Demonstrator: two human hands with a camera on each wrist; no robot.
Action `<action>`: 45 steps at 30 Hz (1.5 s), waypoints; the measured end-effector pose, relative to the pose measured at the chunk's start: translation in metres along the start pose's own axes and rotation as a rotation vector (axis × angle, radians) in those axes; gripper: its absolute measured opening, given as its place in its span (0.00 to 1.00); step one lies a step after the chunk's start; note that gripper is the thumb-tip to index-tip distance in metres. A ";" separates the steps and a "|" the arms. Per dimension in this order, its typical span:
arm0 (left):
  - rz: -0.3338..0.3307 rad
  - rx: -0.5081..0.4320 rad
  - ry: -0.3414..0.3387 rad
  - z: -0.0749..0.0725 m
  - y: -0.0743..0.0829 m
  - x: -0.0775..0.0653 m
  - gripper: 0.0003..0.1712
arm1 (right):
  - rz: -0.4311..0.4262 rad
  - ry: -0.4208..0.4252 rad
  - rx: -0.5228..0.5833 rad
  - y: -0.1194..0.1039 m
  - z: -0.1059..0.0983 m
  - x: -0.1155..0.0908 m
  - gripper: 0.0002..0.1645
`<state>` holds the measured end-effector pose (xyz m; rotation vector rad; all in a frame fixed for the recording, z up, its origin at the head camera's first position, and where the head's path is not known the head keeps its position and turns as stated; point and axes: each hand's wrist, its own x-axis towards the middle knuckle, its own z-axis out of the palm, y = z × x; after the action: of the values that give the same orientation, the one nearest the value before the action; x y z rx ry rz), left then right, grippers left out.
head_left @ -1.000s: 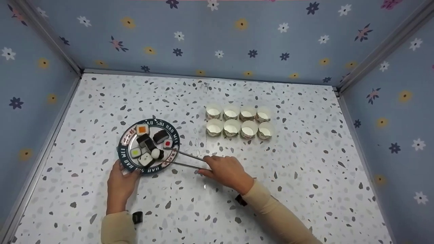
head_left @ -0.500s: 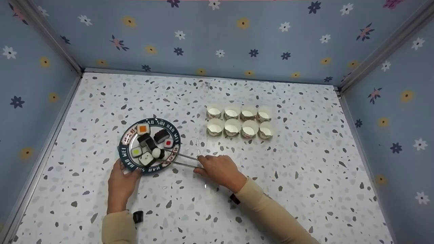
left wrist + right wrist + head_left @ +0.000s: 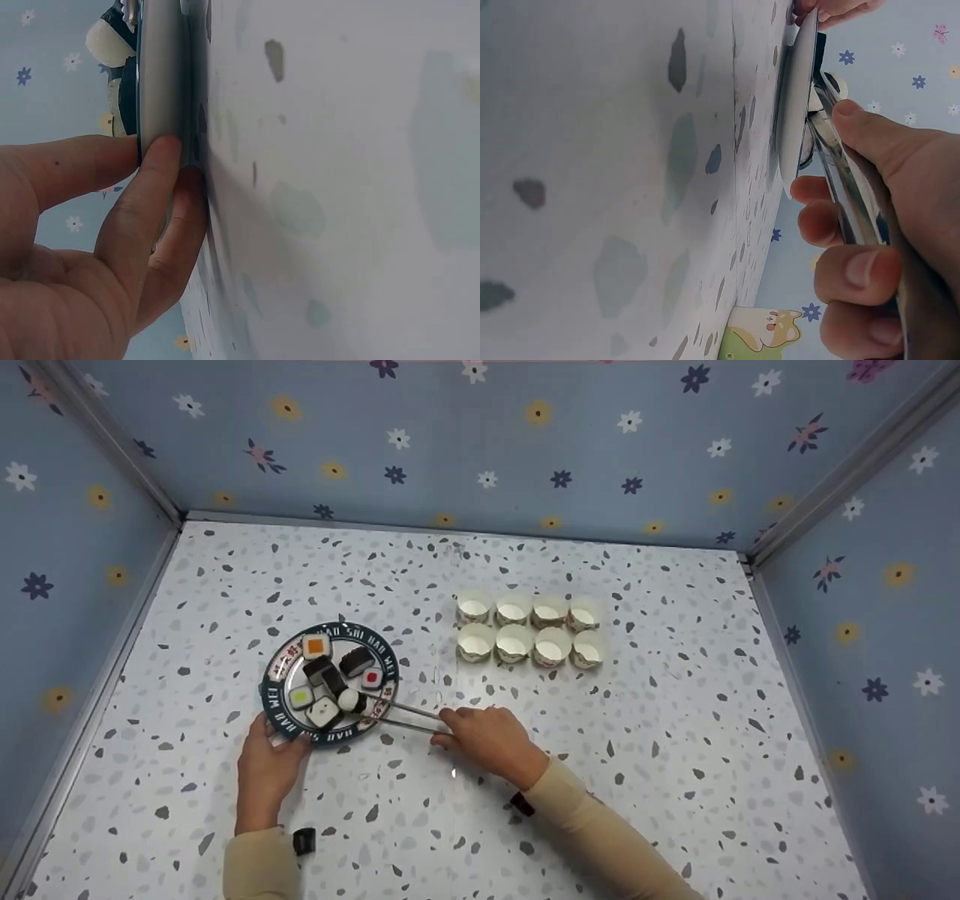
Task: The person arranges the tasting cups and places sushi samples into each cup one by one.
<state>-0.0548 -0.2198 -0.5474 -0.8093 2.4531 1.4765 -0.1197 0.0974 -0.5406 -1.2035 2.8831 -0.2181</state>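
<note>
My left hand [image 3: 268, 769] pinches the near left rim of a round plate [image 3: 272, 699] with dark green edging and white lettering. In the left wrist view, the thumb and fingers [image 3: 142, 202] lie on either side of that rim. Several toy sushi pieces sit on the plate, among them an orange-centred one [image 3: 316, 646], a red-centred one [image 3: 372, 678] and a green-centred one [image 3: 301, 697]. My right hand [image 3: 495, 741] grips metal tongs [image 3: 414, 709]. Their tips reach over the plate's right side, on both sides of a white-and-black sushi piece [image 3: 348, 700].
To the right of the plate, several white paper cups [image 3: 513, 643] stand in two rows. Patterned blue panels [image 3: 480, 450] enclose the speckled table [image 3: 675, 697] at the back and sides. A cartoon figure [image 3: 761, 328] shows low in the right wrist view.
My right hand has moved slightly left, and the tongs' tips have drawn closer around the white-and-black sushi piece. The left hand keeps its hold on the plate's rim.
</note>
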 end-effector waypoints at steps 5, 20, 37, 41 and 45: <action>-0.002 0.000 -0.005 -0.001 -0.001 0.000 0.49 | -0.011 0.042 0.026 0.004 0.002 -0.003 0.23; 0.017 -0.025 0.011 0.000 -0.001 -0.001 0.48 | 0.099 0.153 0.052 0.049 -0.029 -0.012 0.24; 0.016 -0.024 -0.005 0.000 -0.001 0.000 0.48 | 0.385 0.215 0.002 0.105 -0.056 -0.015 0.24; 0.018 -0.013 -0.001 0.000 -0.001 -0.001 0.48 | 0.434 0.190 0.005 0.108 -0.057 -0.013 0.24; 0.027 -0.015 0.017 0.001 -0.001 -0.001 0.48 | 0.454 0.170 -0.008 0.110 -0.056 -0.010 0.24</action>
<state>-0.0540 -0.2189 -0.5481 -0.7976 2.4780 1.5054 -0.1941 0.1880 -0.5002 -0.5230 3.2017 -0.3109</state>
